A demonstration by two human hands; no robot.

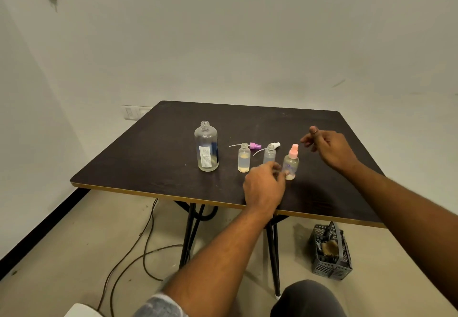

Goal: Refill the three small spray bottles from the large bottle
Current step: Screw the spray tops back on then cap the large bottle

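Large bottle [206,146] stands upright on the dark table [148,163], at the 9 o'clock end of the bottle row. Cap off, neck open, white label on its side, only a shallow layer of clear liquid at the bottom. At its 3 o'clock, apart from it, first small bottle [244,157] is upright with no cap, roughly half full, with a yellowish tint at the liquid surface and base. Purple spray head [255,145] lies on its side at that bottle's 1 o'clock, just behind it, dip tube running toward 9 o'clock.

Left hand [264,188] comes in from 6 o'clock, back up, fingers curled, in front of second small bottle [269,154] and hiding its lower part. Its fingertips reach the base of pink-capped bottle [291,163]; blur there, so cannot tell whether they pinch it or only touch it. Second small bottle is upright, cap off, fill level hidden. White spray head [275,145] lies at its 1 o'clock, tube curving toward 8 o'clock. Pink-capped bottle is upright at the 3 o'clock end of the row, sprayer on.

Right hand [327,147] hovers over the table at that bottle's 2 o'clock, apart from it, fingers loosely curled, thumb raised, holding nothing. On the floor at the table's 5 o'clock sits a grey slotted basket [330,252] with something brown inside.
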